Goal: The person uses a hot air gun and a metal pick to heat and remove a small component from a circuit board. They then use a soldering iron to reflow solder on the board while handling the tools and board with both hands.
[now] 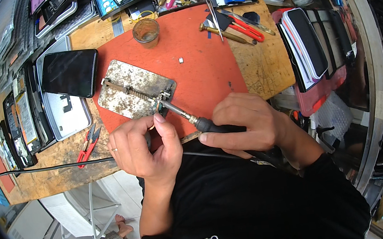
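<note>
My right hand (pixel 253 123) is closed round the black handle of a soldering iron (pixel 181 112). The iron's metal shaft points up and left, with its tip at a small circuit part (pixel 158 105) by the clamp's lower end. That clamp, with a spring along its rod, is mounted on a stained metal plate (pixel 122 97), which lies on a red mat (pixel 205 78). My left hand (pixel 142 147) is pinched, thumb and forefinger just below the iron's tip. Whatever is between those fingers is too small to make out.
A brown glass cup (pixel 146 32) stands beyond the plate. Red-handled cutters (pixel 88 146) lie left; tweezers (pixel 211 6) and red-handled pliers (pixel 244 28) lie far right. A dark-screened tablet (pixel 70 74) rests on a tray. A black cable (pixel 61 166) crosses the near edge.
</note>
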`<control>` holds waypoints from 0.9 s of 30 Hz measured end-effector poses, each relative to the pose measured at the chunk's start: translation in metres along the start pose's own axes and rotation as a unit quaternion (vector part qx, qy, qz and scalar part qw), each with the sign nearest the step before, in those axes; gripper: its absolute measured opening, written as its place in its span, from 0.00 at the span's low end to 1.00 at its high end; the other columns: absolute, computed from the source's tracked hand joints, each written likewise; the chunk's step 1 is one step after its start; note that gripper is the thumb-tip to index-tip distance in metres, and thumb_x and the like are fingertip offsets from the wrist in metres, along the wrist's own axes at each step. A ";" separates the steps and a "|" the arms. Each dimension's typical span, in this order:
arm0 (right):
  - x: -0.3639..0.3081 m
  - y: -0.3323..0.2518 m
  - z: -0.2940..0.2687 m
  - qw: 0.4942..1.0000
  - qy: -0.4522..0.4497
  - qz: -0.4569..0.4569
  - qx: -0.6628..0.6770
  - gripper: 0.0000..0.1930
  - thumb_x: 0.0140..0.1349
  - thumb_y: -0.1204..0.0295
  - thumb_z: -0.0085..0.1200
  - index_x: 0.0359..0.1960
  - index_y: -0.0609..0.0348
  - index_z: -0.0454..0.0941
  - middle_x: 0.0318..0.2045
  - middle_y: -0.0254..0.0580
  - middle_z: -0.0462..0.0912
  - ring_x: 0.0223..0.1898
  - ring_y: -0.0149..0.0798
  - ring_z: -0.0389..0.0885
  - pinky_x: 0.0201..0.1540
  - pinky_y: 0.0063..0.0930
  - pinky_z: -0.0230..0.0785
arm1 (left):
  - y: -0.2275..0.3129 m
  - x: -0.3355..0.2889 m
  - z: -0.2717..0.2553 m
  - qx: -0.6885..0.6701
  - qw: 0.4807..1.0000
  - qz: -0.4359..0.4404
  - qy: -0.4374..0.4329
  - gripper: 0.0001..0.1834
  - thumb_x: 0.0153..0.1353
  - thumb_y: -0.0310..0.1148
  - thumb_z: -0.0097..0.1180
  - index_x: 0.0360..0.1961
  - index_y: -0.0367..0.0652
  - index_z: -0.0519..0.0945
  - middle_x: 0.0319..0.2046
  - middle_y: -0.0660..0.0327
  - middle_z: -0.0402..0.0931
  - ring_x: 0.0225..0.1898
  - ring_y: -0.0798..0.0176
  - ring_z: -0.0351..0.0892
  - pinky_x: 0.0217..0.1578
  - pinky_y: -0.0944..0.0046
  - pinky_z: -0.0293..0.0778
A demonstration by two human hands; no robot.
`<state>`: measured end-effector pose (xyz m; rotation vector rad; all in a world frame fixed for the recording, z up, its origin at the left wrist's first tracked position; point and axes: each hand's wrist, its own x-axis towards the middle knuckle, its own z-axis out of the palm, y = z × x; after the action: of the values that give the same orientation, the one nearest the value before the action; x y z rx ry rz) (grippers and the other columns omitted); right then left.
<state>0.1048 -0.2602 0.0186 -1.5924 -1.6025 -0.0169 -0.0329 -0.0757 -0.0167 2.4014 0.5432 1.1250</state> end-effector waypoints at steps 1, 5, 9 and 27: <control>0.000 -0.001 -0.001 1.000 -0.005 0.003 0.001 0.18 0.54 0.72 0.73 0.49 0.54 0.94 0.34 0.37 0.79 0.32 0.40 0.85 0.31 0.32 0.76 | 0.000 0.000 0.000 -0.001 1.000 -0.002 0.001 0.06 0.60 0.25 0.72 0.34 0.43 0.84 0.30 0.63 0.83 0.32 0.58 0.78 0.37 0.57 0.69; 0.001 -0.005 -0.006 1.000 -0.012 0.012 0.006 0.17 0.53 0.74 0.73 0.48 0.57 0.92 0.34 0.38 0.79 0.33 0.42 0.84 0.32 0.34 0.76 | 0.001 0.000 0.001 -0.002 1.000 -0.009 -0.002 0.06 0.60 0.25 0.71 0.34 0.42 0.83 0.30 0.63 0.83 0.31 0.58 0.78 0.37 0.57 0.69; 0.002 -0.002 -0.002 1.000 -0.008 0.006 0.001 0.20 0.52 0.71 0.73 0.49 0.54 0.94 0.34 0.37 0.79 0.33 0.40 0.85 0.31 0.33 0.76 | 0.001 0.000 0.001 0.005 1.000 -0.003 -0.001 0.06 0.60 0.25 0.71 0.34 0.42 0.83 0.30 0.63 0.83 0.31 0.58 0.78 0.37 0.57 0.69; 0.000 -0.007 -0.007 1.000 0.010 0.018 0.020 0.15 0.53 0.78 0.71 0.45 0.59 0.92 0.32 0.39 0.79 0.32 0.42 0.85 0.31 0.34 0.78 | -0.019 0.001 -0.034 0.019 0.995 -0.084 0.050 0.05 0.69 0.22 0.70 0.38 0.36 0.83 0.37 0.56 0.81 0.37 0.58 0.80 0.42 0.58 0.76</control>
<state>0.1029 -0.2651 0.0268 -1.5858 -1.5483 0.0176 -0.0623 -0.0521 -0.0072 2.2919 0.7904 1.1739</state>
